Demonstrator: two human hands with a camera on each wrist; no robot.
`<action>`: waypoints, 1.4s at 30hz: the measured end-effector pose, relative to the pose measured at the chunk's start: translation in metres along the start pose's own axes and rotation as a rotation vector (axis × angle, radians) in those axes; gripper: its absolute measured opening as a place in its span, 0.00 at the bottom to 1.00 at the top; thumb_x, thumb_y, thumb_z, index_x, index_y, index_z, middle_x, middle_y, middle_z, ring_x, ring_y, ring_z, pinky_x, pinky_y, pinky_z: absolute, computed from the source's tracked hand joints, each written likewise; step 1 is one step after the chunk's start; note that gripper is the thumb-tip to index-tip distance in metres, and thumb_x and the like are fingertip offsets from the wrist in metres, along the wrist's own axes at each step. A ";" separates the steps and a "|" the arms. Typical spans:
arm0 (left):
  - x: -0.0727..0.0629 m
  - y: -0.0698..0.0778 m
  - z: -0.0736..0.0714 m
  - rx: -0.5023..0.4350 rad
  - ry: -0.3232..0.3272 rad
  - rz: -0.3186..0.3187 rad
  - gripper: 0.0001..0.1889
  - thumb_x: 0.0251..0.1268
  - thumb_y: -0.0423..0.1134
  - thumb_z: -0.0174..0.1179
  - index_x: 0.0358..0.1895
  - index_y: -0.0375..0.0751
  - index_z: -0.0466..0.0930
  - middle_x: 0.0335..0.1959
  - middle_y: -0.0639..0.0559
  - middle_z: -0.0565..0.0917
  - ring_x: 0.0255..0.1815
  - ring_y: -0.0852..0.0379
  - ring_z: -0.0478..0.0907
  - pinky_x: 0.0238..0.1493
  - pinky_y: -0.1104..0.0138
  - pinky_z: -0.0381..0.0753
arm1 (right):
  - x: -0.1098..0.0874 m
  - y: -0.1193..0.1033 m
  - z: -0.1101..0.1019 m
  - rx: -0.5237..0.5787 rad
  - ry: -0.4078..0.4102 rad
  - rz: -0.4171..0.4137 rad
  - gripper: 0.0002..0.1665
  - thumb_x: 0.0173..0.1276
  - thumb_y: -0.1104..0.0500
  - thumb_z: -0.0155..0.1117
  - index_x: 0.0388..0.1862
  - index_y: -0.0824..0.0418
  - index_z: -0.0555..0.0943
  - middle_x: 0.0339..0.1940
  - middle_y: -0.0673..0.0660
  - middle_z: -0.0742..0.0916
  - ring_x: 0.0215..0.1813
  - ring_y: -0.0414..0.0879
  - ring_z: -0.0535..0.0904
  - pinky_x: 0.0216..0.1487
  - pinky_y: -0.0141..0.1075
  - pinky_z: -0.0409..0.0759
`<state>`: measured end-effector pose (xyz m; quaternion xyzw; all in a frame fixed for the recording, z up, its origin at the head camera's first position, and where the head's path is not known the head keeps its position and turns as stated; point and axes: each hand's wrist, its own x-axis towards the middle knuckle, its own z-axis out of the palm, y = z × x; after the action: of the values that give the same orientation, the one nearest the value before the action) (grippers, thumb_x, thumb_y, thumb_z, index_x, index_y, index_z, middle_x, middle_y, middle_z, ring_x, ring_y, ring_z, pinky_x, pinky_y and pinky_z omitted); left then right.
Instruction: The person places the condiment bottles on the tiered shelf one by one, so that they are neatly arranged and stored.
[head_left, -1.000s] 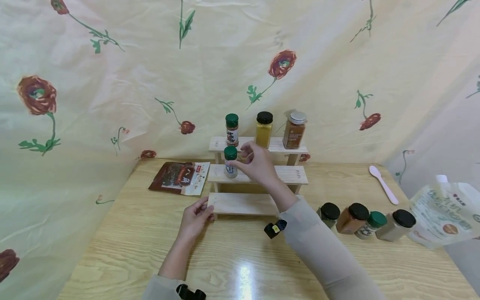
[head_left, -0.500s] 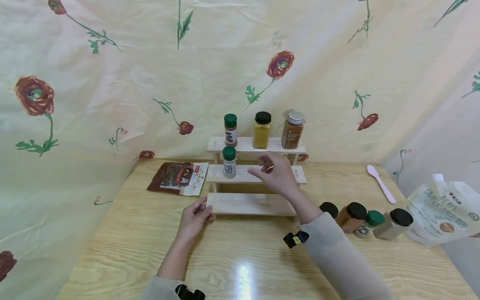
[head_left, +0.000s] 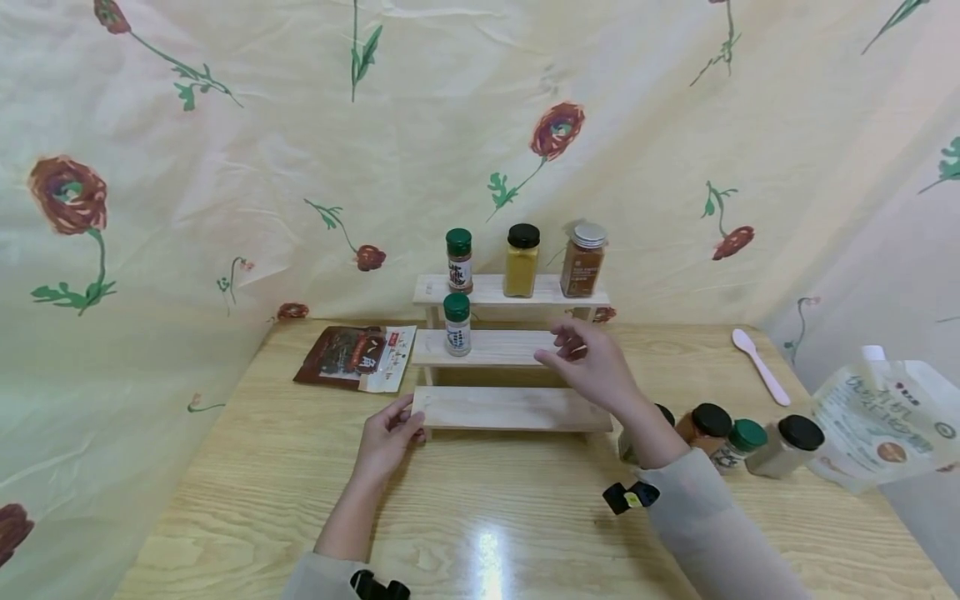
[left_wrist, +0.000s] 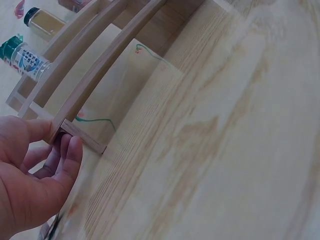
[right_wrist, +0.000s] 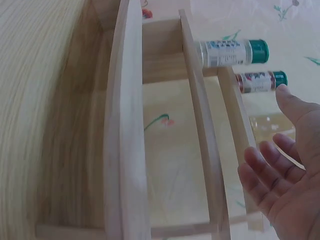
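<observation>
Mid-stocking, apparently: left hand grips wooden rack, right hand empty, green-capped shaker standing on middle tier's left end. Next likely calls for grasping a black-capped jar, partly hidden from here.

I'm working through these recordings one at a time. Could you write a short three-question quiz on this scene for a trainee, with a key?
1. True or false: the left hand grips one end of the bottom shelf.

2. Multiple choice: what is the right hand holding?
A. The pink spoon
B. The brown packet
C. Nothing

3. Fill in the missing word: the bottle standing on the middle shelf has a ____ cap.

Key:
1. True
2. C
3. green
</observation>
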<state>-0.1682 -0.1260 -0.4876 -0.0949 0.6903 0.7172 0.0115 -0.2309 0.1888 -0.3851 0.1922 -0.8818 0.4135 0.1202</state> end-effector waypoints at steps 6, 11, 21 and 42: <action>0.001 -0.001 0.000 -0.004 0.001 0.001 0.24 0.72 0.28 0.61 0.69 0.28 0.72 0.43 0.43 0.77 0.36 0.58 0.83 0.41 0.68 0.89 | -0.010 0.014 -0.011 -0.008 0.022 -0.043 0.23 0.63 0.57 0.77 0.51 0.69 0.81 0.38 0.58 0.86 0.38 0.50 0.84 0.41 0.45 0.89; 0.003 -0.003 0.000 -0.005 0.008 0.000 0.23 0.71 0.27 0.61 0.68 0.27 0.73 0.42 0.43 0.76 0.34 0.59 0.82 0.40 0.68 0.89 | -0.020 0.025 -0.020 -0.027 0.019 -0.083 0.20 0.62 0.60 0.78 0.48 0.68 0.82 0.35 0.56 0.87 0.36 0.48 0.84 0.39 0.47 0.89; 0.003 -0.004 -0.001 -0.015 0.003 0.004 0.23 0.71 0.27 0.61 0.68 0.27 0.73 0.41 0.44 0.76 0.35 0.59 0.83 0.40 0.69 0.89 | -0.039 0.037 -0.046 -0.127 0.012 -0.086 0.22 0.64 0.59 0.76 0.54 0.66 0.82 0.38 0.55 0.87 0.38 0.46 0.84 0.41 0.46 0.89; 0.002 -0.003 -0.001 -0.008 0.006 -0.001 0.24 0.72 0.28 0.61 0.68 0.29 0.72 0.41 0.44 0.76 0.35 0.57 0.83 0.40 0.69 0.89 | -0.078 0.066 -0.084 -0.251 0.050 -0.102 0.20 0.64 0.58 0.76 0.53 0.61 0.84 0.41 0.53 0.88 0.44 0.44 0.82 0.46 0.26 0.79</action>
<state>-0.1699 -0.1267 -0.4906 -0.0973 0.6873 0.7198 0.0096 -0.1849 0.3109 -0.4063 0.2099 -0.9125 0.2977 0.1860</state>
